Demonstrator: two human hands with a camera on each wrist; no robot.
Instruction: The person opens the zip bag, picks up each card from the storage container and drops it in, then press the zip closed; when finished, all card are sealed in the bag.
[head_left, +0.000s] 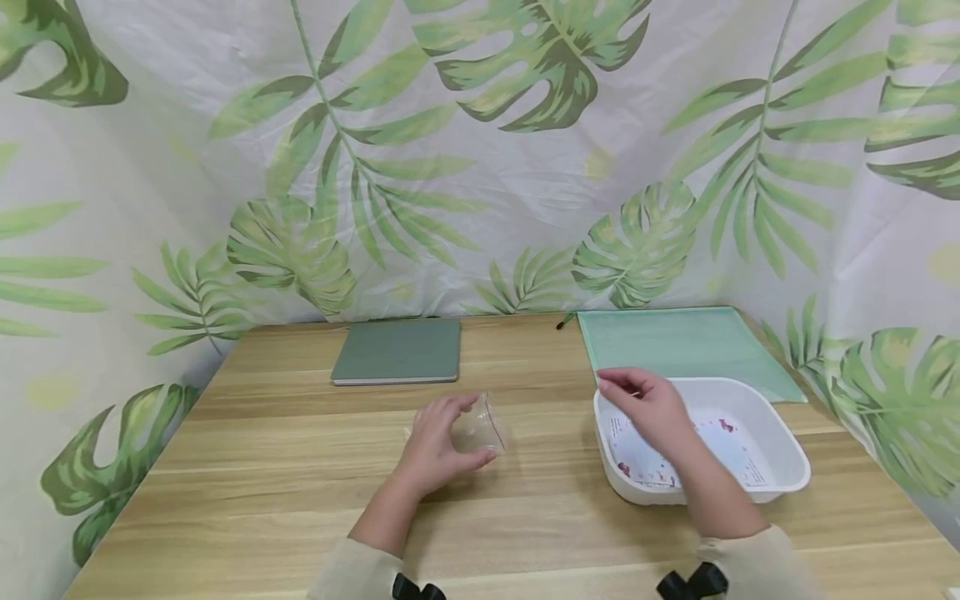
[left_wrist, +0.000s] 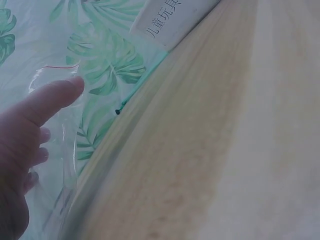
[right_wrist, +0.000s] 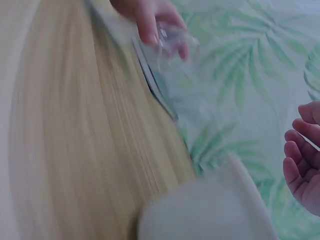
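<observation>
A small clear plastic zip bag (head_left: 480, 427) with a red line along its mouth is held in my left hand (head_left: 435, 450), over the middle of the table. The thumb and fingers curve around it, and the left wrist view shows the bag (left_wrist: 55, 125) behind the thumb. My right hand (head_left: 662, 417) hovers above the left side of a white plastic tub (head_left: 797, 477). Its fingers are loosely curled in the right wrist view, with nothing visible between them. Inside the tub lies a white printed sheet (head_left: 731, 450) with reddish pictures, partly hidden by the right arm.
A grey-green notebook (head_left: 397, 350) lies at the back left of the wooden table (head_left: 262, 483). Behind the tub a flat light-green pouch (head_left: 667, 337) with a dark pull tab (head_left: 564, 321) lies near the back edge. A leaf-patterned curtain (head_left: 517, 192) hangs behind.
</observation>
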